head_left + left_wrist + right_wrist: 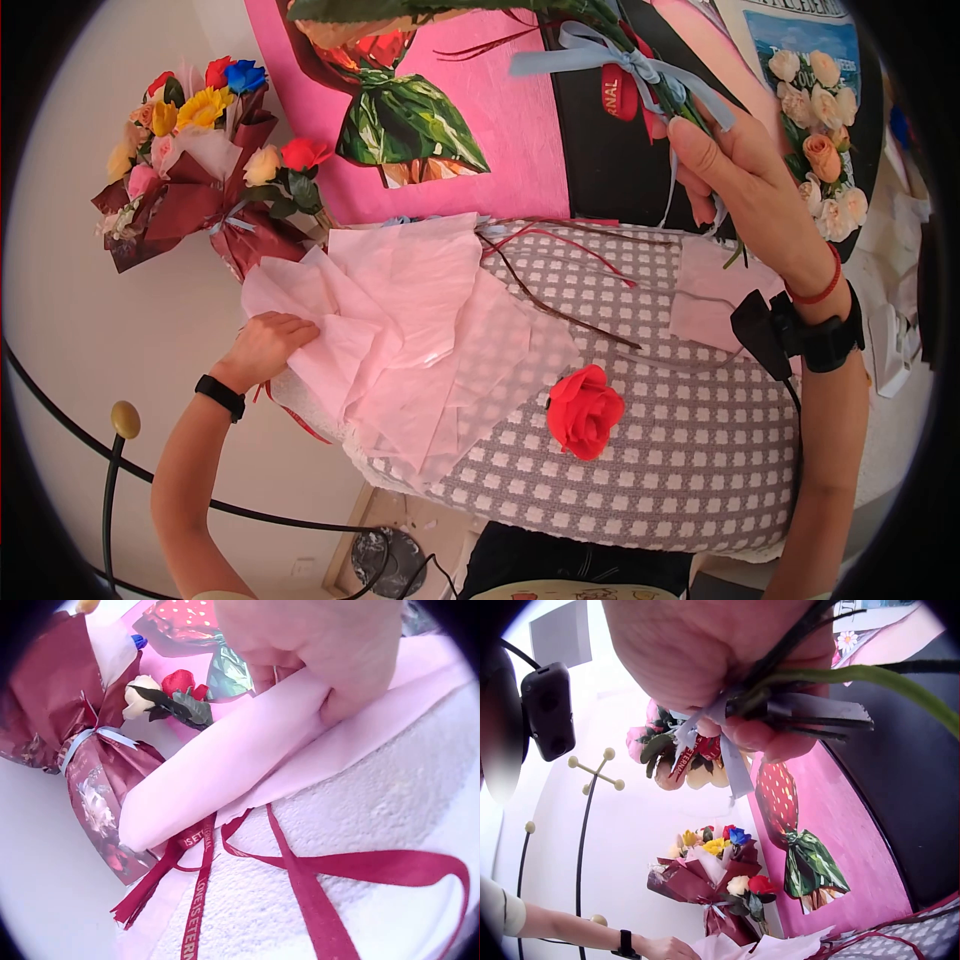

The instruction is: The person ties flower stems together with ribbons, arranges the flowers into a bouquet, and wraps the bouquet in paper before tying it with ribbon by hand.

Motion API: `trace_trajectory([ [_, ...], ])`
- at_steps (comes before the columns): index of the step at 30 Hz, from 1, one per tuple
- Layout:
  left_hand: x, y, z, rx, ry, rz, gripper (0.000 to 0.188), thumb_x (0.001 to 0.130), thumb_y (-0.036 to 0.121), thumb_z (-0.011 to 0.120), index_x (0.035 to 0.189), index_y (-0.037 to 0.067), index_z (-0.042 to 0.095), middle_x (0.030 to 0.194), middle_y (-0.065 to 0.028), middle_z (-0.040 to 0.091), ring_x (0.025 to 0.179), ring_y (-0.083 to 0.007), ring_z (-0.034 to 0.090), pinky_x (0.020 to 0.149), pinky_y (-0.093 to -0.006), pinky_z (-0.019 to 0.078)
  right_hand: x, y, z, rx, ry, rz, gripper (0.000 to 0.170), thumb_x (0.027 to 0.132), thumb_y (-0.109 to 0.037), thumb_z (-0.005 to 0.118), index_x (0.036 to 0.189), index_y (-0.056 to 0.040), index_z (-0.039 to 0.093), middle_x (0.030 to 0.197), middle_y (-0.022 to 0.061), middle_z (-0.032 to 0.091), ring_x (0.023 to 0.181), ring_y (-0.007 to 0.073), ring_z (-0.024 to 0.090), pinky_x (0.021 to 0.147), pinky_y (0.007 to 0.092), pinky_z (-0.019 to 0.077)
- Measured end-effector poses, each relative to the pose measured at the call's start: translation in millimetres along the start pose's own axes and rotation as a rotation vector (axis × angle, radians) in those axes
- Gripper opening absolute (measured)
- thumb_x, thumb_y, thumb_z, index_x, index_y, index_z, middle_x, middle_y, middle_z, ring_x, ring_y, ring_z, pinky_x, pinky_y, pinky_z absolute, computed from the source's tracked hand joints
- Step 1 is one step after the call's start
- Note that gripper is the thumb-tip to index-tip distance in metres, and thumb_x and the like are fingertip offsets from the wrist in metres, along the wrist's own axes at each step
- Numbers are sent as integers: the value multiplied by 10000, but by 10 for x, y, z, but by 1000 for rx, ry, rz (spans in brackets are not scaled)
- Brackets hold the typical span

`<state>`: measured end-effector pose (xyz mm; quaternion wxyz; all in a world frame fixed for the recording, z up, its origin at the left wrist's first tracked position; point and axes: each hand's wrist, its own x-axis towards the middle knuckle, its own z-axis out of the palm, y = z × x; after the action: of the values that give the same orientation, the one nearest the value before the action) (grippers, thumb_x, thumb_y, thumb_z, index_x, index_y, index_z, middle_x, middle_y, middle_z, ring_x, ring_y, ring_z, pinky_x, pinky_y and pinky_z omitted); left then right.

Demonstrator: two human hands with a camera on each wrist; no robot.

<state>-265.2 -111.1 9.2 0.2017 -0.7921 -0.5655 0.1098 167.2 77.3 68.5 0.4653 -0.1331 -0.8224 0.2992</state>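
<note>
My left hand (268, 347) grips the left edge of pink wrapping paper (410, 290), spread in overlapping sheets on the table. In the left wrist view the thumb and fingers pinch a folded edge of it. Raised over the far right of the table, my right hand (740, 180) holds a flower bunch by its stems (900, 682). Light blue ribbon (580, 62) is tied in a bow round them, with a red ribbon (617, 92) beside it. Pink and cream blooms (705, 774) of the bunch show below the hand in the right wrist view.
A red rose head (585, 412) lies on the checked cloth (690, 450). A wrapped bouquet (195, 150) and two loose roses (300, 160) stand at the back left. Dark red ribbons (300, 885) hang beside the left hand. Pale flowers (822, 110) are at the back right.
</note>
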Motion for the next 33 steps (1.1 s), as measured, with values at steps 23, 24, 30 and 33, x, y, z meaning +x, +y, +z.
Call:
trace_trajectory([
  [23, 23, 238, -260, 24, -145, 79, 620, 467, 84, 641, 1073, 38, 518, 1111, -103, 552, 977, -238, 539, 867, -354, 418, -19, 44, 36, -35, -48, 54, 282, 888, -300, 493, 1034, -62, 534, 580, -76, 370, 495, -1, 317, 421, 172, 259],
  [24, 17, 230, -233, 28, -101, 89, 619, 460, 69, 636, 1068, 39, 522, 1100, -99, 560, 962, -234, 546, 856, -351, 427, -24, 33, 45, -36, -32, 56, 276, 888, -299, 494, 1024, -62, 535, 582, -77, 367, 497, -2, 313, 422, 173, 256],
  [30, -11, 136, -131, -54, 28, 81, 491, 449, 20, 626, 939, 34, 592, 961, -85, 618, 860, -257, 586, 785, -352, 468, -19, 13, 43, -33, -43, 40, 251, 891, -287, 490, 991, -62, 536, 585, -77, 361, 499, 0, 305, 423, 178, 253],
  [33, -42, 82, -184, -165, 118, -20, 384, 502, 38, 645, 882, 24, 596, 893, -113, 624, 823, -285, 595, 750, -352, 471, -2, 41, 1, -11, -77, 29, 244, 891, -284, 488, 977, -61, 536, 585, -75, 363, 500, 0, 307, 424, 179, 252],
])
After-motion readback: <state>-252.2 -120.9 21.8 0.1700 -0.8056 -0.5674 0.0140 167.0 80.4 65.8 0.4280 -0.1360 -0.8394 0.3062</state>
